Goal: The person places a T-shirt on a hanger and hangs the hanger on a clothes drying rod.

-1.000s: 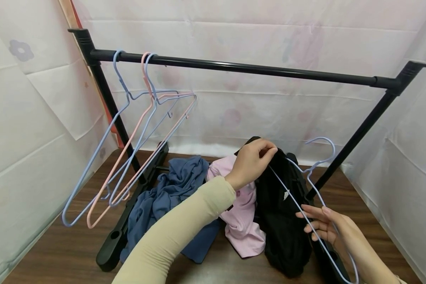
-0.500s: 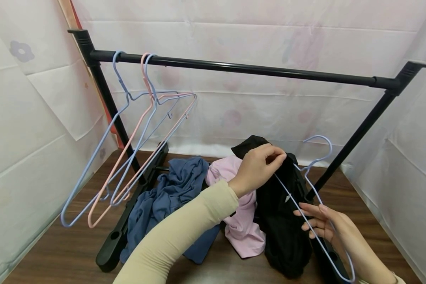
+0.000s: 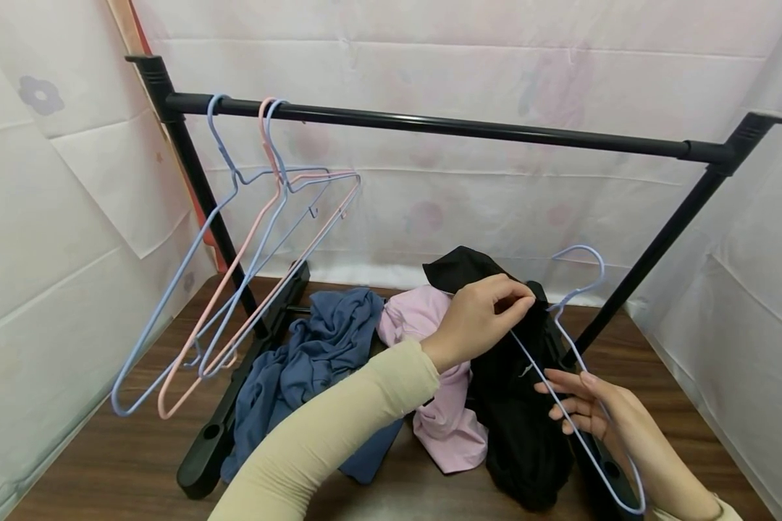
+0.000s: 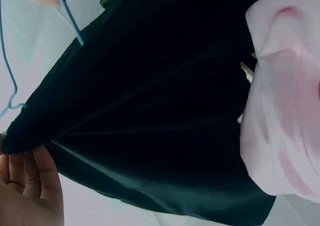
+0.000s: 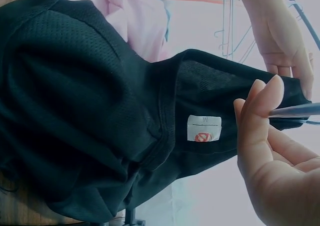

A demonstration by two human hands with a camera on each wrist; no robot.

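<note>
In the head view my left hand [image 3: 478, 318] pinches the edge of a black garment [image 3: 521, 441] and holds it up near its top. A pale blue hanger [image 3: 583, 439] is held at its near end by my right hand [image 3: 602, 416], its wire crossing the fingers. The hanger's far end is hidden inside the black fabric, while its hook stands free above the cloth. The right wrist view shows a white label [image 5: 204, 129] inside the garment's neck opening, and thumb and fingers pinching the wire. Taut black cloth fans out from the left fingers in the left wrist view.
A black rack's bar [image 3: 430, 124] spans overhead, with blue hangers [image 3: 189, 271] and a pink hanger [image 3: 250, 235] at its left. Blue cloth [image 3: 313, 354] and a pink garment [image 3: 452, 427] lie on the wooden table [image 3: 104, 449] left of the black one. Rack feet [image 3: 200, 463] flank them.
My left hand has moved right and slightly down, drawing the black cloth toward the hanger's hook. A flap spreads out behind it. The hanger and right hand have shifted slightly left.
</note>
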